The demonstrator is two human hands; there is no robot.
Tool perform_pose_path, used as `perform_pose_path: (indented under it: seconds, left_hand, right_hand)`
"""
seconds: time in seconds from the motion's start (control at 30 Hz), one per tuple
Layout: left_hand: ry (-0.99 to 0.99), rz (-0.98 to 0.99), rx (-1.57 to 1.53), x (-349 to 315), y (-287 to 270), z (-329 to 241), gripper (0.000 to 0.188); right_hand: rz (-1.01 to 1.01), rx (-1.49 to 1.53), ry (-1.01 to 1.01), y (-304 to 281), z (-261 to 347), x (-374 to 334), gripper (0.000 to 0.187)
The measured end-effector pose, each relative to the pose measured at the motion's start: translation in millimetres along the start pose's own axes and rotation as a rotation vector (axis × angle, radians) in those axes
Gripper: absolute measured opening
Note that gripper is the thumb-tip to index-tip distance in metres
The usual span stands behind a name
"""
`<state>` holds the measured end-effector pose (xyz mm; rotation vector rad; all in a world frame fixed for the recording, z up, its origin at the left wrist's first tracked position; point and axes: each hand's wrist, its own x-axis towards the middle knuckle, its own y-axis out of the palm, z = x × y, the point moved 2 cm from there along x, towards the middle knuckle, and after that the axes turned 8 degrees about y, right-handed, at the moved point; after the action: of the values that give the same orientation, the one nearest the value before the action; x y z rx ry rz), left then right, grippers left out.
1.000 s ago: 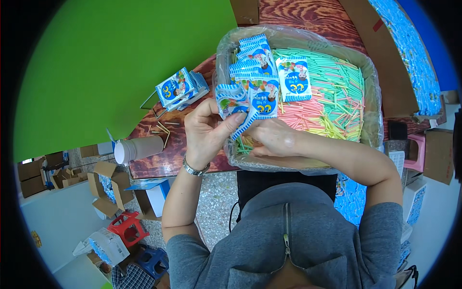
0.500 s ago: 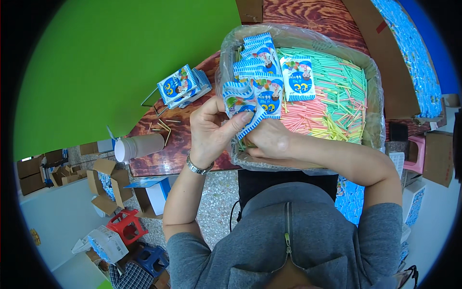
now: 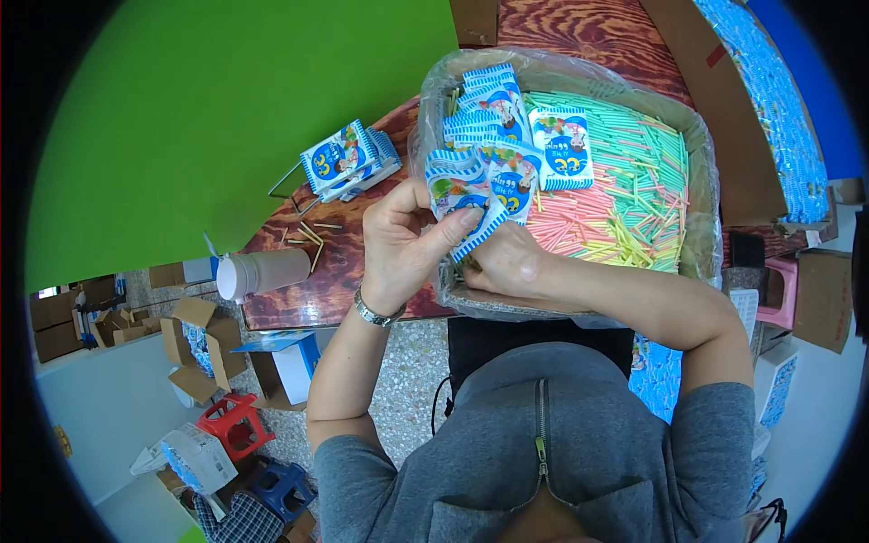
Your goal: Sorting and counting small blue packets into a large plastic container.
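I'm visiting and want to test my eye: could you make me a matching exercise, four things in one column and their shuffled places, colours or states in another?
Things
1. left hand
2. pale bottle
3. red stool
4. loose sticks

Places, colours or states
A. green, pink and yellow, inside the plastic-lined box
B. at lower left, near a blue stool
C. holding a blue-and-white packet
D. on the reddish table, left of the box

Pairs: 1-C, 2-D, 3-B, 4-A

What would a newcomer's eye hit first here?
Probably the pastel sticks in the plastic-lined box, right of centre. The large green panel filling the upper left competes. Then the left hand, thumb on a blue-and-white packet at the box's left side.
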<state>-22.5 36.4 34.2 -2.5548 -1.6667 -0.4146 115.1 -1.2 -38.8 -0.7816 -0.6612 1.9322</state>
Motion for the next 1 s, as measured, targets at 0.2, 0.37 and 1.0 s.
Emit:
perform_pose_path:
  seconds: [0.2, 0.37, 1.0]
  left_hand:
    - [-0.010, -0.002, -0.010, -2.1, -4.5, 1.4, 0.015]
    - [0.027, -0.004, -0.012, -1.9, -3.7, -2.0, 0.014]
    - [-0.008, 0.048, 0.014, -5.8, -11.6, -1.4, 0.026]
  right_hand:
    - [-0.008, 0.184, 0.054, -3.0, 7.9, -6.4, 0.026]
    - [0.088, 0.237, 0.099, -5.6, 8.9, -7.0, 0.033]
    - [-0.017, 0.161, -0.063, 3.4, 7.2, -0.3, 0.028]
